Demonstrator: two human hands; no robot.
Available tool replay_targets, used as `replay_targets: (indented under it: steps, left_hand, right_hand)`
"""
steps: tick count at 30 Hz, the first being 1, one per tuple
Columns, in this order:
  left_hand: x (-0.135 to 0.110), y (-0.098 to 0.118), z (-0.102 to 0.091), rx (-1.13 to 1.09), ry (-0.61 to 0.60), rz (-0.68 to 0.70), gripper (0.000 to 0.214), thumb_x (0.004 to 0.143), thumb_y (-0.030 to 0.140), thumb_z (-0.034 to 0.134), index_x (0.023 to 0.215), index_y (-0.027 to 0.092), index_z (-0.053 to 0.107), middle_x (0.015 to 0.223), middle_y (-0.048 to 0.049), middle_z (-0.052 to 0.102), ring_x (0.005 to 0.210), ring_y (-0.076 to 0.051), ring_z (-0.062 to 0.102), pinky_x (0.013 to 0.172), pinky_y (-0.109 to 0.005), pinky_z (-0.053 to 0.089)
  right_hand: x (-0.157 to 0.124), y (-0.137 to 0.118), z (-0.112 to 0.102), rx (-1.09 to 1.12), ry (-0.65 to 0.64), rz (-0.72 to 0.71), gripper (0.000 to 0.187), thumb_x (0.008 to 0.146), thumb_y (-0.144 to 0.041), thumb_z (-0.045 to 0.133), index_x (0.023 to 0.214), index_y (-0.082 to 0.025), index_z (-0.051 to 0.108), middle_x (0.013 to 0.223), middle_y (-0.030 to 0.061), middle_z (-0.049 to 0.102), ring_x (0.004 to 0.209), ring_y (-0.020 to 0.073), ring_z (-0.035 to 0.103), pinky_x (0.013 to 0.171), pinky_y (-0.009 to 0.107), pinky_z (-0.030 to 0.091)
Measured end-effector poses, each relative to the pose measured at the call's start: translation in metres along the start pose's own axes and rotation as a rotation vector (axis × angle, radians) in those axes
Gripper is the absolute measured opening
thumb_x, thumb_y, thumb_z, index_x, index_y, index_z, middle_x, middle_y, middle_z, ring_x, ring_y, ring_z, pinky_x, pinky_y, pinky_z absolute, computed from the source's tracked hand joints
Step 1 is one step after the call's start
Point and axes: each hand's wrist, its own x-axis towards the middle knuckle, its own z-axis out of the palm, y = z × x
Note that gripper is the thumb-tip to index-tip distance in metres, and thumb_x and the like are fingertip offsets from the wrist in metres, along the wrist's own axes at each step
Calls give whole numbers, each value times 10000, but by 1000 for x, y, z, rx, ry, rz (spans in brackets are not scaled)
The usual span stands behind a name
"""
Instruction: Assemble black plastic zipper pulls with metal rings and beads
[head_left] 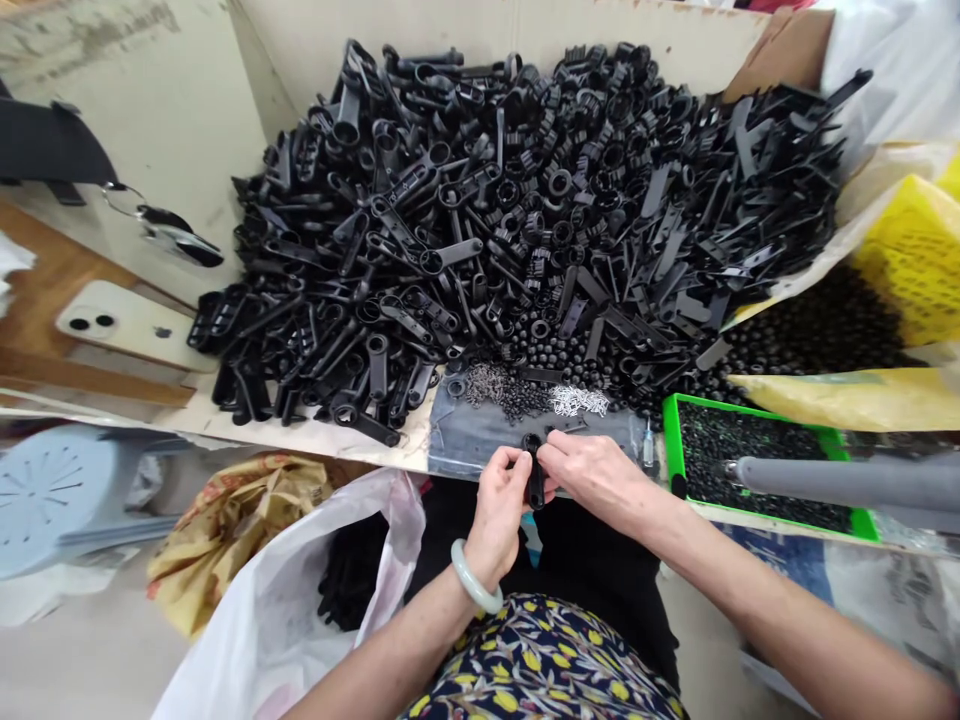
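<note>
Between my hands is a black plastic lever with a ring-shaped head [535, 482], held near the front edge of the bench. My left hand [501, 500], with a pale bangle at the wrist, is closed around its left side. The fingers of my right hand [592, 475] pinch at the ring end; whether a small part sits in them is hidden. Just beyond lies a grey cloth mat [472, 430] with small grey metal bits [491, 385] and a heap of silvery pins [579, 401]. A small clear-handled tool [648, 445] rests right of my right hand.
A big heap of black plastic parts [450, 220] covers the bench behind. At right stand a green tray [675, 450] of tiny black pieces and a grey cylindrical tool [825, 475]. A phone [127, 325] leans at left; a white bag [262, 600] hangs open below.
</note>
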Motion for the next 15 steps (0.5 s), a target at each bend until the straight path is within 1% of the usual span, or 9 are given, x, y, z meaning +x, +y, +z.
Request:
replay_targets:
  steps: [4,8,11,15]
  left_hand:
    - [1,0,1,-5,19,15,451,806,606,793,870,210,587,618,73,500,550,-96,491,545,-196,463]
    - [3,-1,1,-32,12,5,503,765,642,812,888,204,598,632,65,525,549,-97,498,523,-202,490]
    - [4,-3,0,-39,-8,11,507,773,646,801,902,201,595,681,38,589,582,-108,544,528,-203,493]
    - [5,-6,-3,-27,9,24,468,787,607,801,881,199,592,667,49,562,575,-94,515,513,-175,429]
  right_hand:
    - [9,-9,-13,-93,-84,-43,117,938,-76,665,871,-154,608,864,34,636,658,150,615,521,287,310]
    - [18,-15,-20,-154,-160,-66,102,917,-61,676,898,-141,615,883,55,640,699,176,658,521,294,353]
    - [19,-21,-18,-176,-170,-66,87,915,-69,674,953,-133,629,924,78,650,732,200,681,529,302,399]
    - [12,-30,-11,-196,-139,-51,109,916,-51,655,983,-132,627,926,91,650,699,190,664,515,297,422]
